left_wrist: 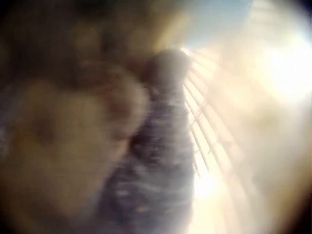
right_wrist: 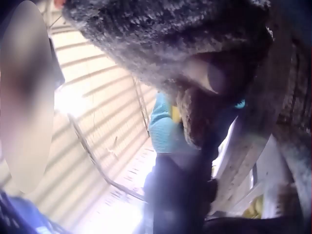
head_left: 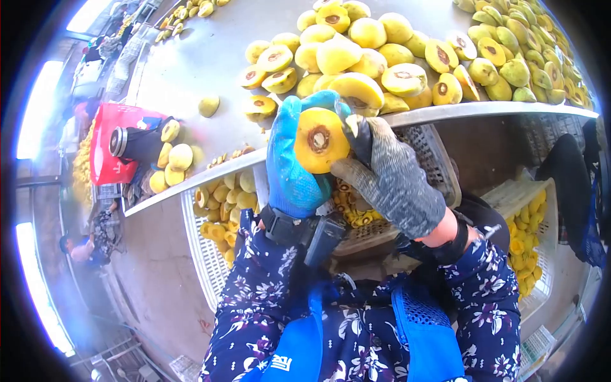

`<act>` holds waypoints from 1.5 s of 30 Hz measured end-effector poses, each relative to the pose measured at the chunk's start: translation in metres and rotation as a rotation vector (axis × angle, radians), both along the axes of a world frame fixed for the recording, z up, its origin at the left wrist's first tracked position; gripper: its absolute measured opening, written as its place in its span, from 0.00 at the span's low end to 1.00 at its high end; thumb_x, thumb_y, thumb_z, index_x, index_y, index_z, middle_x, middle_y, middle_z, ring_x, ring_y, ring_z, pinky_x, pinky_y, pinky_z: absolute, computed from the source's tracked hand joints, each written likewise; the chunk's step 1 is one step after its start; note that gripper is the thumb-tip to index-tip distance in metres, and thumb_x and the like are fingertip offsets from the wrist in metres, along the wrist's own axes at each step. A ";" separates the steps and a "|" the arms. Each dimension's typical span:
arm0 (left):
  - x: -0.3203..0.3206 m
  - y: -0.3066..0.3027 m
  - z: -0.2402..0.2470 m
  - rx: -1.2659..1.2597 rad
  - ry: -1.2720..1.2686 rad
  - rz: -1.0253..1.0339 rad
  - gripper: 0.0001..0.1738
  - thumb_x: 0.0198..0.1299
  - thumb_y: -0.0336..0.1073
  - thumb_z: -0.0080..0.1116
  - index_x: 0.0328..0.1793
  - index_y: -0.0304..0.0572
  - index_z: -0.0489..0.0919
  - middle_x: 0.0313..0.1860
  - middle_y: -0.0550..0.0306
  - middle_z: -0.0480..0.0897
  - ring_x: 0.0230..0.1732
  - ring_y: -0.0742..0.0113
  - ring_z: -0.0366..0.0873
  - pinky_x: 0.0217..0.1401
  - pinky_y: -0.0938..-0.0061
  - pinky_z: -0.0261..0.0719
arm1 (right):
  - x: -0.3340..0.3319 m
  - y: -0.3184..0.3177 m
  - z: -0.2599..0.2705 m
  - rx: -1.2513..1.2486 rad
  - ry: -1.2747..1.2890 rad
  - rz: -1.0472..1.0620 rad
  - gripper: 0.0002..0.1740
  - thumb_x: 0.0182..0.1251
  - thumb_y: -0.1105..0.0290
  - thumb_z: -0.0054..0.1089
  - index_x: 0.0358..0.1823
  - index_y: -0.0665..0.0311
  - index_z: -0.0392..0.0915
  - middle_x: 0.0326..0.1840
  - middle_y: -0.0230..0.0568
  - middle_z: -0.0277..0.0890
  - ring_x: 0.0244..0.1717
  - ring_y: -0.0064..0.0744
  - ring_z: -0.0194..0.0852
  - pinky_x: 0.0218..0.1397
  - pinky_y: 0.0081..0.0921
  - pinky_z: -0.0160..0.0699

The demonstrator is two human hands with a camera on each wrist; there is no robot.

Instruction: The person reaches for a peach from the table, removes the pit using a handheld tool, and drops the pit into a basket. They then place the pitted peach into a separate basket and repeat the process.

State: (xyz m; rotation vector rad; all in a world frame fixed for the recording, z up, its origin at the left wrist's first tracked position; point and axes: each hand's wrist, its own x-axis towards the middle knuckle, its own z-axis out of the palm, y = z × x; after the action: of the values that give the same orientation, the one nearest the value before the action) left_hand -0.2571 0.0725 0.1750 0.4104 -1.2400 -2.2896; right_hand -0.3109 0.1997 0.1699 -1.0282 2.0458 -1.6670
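My left hand, in a blue glove, grips a halved yellow peach with its cut face up and the brown pit hollow showing. Against the lower right of the peach rests the thumb of my right hand, in a grey knit glove. The right fingers curl round a small pale-ended object whose kind I cannot tell; most of it is hidden in the glove. Beyond the hands a heap of peach halves lies on the metal table. The left wrist view is badly blurred.
Below the table edge stand a white crate of peaches at left, a crate of yellow pieces under the hands and another crate at right. A red bag and a dark jar sit on the left.
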 end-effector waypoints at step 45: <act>0.003 0.008 -0.003 -0.311 0.033 -0.130 0.17 0.70 0.39 0.50 0.51 0.29 0.78 0.43 0.48 0.82 0.38 0.63 0.82 0.43 0.71 0.84 | 0.024 0.019 -0.008 0.260 -0.183 0.129 0.28 0.57 0.62 0.66 0.57 0.65 0.67 0.41 0.53 0.76 0.44 0.54 0.79 0.43 0.41 0.77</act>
State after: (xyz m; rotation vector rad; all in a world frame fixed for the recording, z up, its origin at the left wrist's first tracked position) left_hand -0.2541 0.0806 0.1720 0.1843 -1.6151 -2.1459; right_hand -0.2872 0.2186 0.1617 -0.8659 1.9678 -1.3365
